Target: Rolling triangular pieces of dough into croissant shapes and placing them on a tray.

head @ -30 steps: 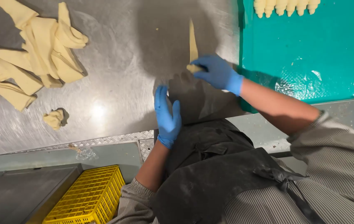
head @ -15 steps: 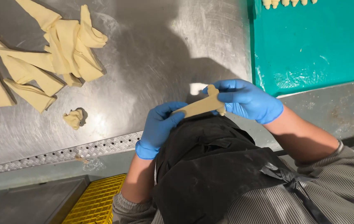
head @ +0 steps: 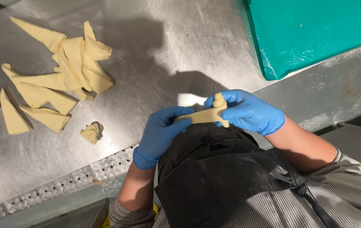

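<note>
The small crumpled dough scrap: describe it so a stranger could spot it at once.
On the steel table, look left to the heap of dough triangles. Just below and right of it, near the perforated edge strip, lies the dough scrap. Unlike the flat triangles, it is a small wrinkled lump lying alone.

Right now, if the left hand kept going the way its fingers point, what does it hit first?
The left hand points right, along the dough strip it holds. It would most likely meet the right hand, which pinches the strip's other end. Both hands look level, though depth is uncertain from above.
</note>
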